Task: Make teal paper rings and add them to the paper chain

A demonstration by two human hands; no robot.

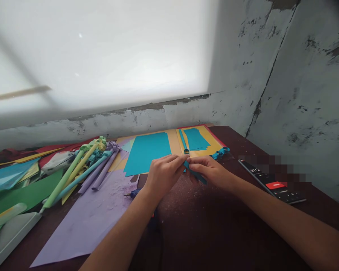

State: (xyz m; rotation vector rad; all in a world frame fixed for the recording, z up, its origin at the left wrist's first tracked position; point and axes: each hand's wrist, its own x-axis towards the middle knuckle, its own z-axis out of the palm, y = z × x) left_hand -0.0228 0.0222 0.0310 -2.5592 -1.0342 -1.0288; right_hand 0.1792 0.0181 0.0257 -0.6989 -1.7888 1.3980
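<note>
Pinching a blue paper strip over the table, well in from its right edge, the two hands I'm watching remotely sit close together. Right hand: fingers closed on it. Left hand: fingers closed at its upper end, seemingly gripping too, though they hide the exact hold. Too hard a squeeze could crease the strip; a loose pinch could drop it. Blue tube lies just beyond; a forward nudge could roll it toward the far edge. Paper chain, by the right edge, could get crushed by a careless wrist. Pointed blue tool, beside the left forearm, could be knocked if I lower that arm.
</note>
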